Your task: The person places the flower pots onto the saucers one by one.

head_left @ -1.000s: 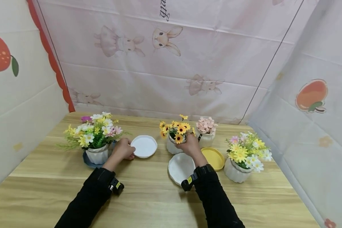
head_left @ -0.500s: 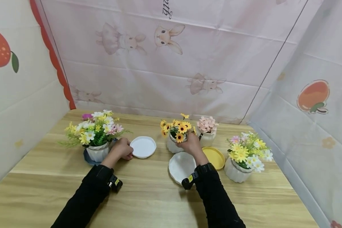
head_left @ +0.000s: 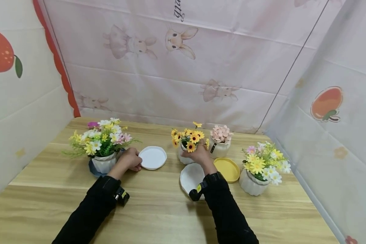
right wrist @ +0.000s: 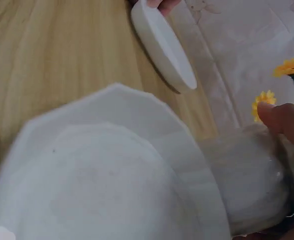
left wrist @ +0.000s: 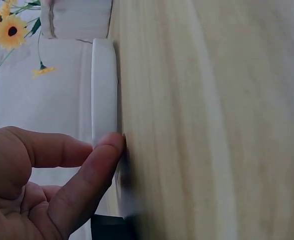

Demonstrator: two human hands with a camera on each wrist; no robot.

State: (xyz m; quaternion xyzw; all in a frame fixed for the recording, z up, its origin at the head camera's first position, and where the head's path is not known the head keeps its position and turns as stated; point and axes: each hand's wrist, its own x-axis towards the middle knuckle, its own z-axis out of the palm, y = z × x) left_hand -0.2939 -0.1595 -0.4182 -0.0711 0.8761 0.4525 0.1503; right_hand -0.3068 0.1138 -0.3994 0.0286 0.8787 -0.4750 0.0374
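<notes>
In the head view my left hand holds the edge of a flat white saucer on the table. The left wrist view shows the thumb and a finger pinching that saucer's rim. My right hand grips the rim of a whitish pot with orange-yellow, dark-centred flowers. From the right wrist, the pot appears tilted by the camera's angle, with the thumb at its rim; the other fingers are mostly hidden. Below the right hand lies a faceted white dish, partly covered by the wrist.
A yellow saucer and a pink-flowered pot stand right of my right hand. Further right is a pot of mixed flowers. Beside my left hand, another flower pot sits on a blue saucer. A printed cloth hangs behind.
My right hand and wrist have shifted slightly left, showing more of the pink-flowered pot's dark label. The left hand keeps its pinch on the white saucer, which has barely moved.
</notes>
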